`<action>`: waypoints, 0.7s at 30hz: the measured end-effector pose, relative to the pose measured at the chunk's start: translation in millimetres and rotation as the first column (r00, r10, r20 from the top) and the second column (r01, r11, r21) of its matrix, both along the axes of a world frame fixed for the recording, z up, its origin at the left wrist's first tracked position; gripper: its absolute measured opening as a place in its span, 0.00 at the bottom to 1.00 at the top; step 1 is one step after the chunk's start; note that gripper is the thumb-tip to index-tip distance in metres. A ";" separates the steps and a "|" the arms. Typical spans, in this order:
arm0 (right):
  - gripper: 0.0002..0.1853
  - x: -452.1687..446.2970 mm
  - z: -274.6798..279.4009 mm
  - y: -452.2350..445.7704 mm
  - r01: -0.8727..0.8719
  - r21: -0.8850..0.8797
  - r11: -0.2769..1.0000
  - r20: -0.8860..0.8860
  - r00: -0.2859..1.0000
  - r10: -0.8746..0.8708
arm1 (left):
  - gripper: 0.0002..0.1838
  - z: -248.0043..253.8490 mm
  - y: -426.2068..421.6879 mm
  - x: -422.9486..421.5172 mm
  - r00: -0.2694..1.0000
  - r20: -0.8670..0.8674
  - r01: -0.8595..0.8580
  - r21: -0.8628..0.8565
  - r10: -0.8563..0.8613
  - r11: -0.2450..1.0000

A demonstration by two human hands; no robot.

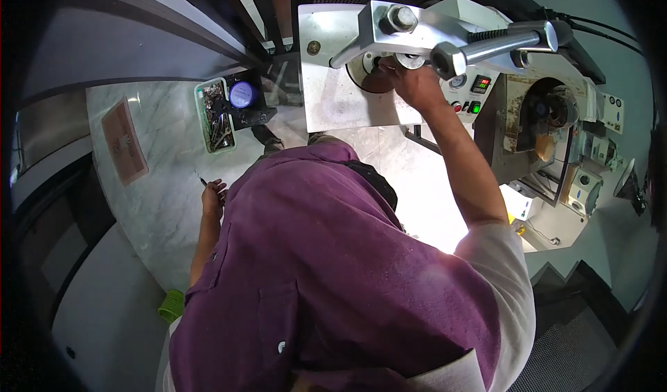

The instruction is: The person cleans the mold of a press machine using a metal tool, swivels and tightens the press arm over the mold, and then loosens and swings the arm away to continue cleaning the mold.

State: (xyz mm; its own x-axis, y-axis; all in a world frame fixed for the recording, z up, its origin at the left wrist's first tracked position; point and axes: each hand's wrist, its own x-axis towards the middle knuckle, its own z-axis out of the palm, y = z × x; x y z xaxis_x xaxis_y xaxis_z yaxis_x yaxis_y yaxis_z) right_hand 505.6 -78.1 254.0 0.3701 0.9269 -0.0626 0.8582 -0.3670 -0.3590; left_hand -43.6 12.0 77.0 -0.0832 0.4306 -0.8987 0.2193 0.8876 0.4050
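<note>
My right hand (415, 85) reaches under the metal arm of a white press machine (326, 100). Its fingers are at the round plate (365, 72) on the machine top, partly hidden by the metal arm (431, 36), so what they hold, if anything, cannot be made out. Low at the left, my left hand (214, 196) is closed around a thin pen-like tool (202, 179) whose tip points up and left, away from the machine. Red and green displays (480, 84) glow on the panel to the right of my right hand.
A tray of small metal parts (215, 116) stands left of the machine, beside a blue-lidded container (242, 94). Farther left lies a pinkish board (125, 142). A second, worn machine (545, 114) is at the right, and a green basket (171, 306) at lower left.
</note>
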 end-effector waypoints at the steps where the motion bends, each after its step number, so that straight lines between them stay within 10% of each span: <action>1: 0.11 0.7 -0.9 2.3 -0.056 0.000 0.998 0.042 0.998 0.055 | 0.20 -2.7 -2.0 -4.1 1.000 0.010 -0.001 -0.009 0.001 1.000; 15: 0.13 7.1 -6.4 15.1 -0.064 0.202 0.977 0.050 0.997 0.055 | 0.23 1.6 -6.4 -0.5 1.000 0.010 -0.029 -0.008 0.029 1.000; 21: 0.13 -2.8 6.3 18.1 -0.073 0.031 0.997 0.052 0.996 0.072 | 0.21 -4.8 -5.1 -8.9 0.999 0.023 -0.045 -0.002 0.045 0.999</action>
State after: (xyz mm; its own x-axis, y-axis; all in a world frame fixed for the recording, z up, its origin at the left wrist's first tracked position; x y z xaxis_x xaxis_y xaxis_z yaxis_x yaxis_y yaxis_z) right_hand 502.8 -60.0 260.2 0.3037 0.9526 -0.0144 0.8997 -0.2918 -0.3248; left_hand -52.5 6.9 72.2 -0.0820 0.4253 -0.9013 0.1703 0.8970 0.4078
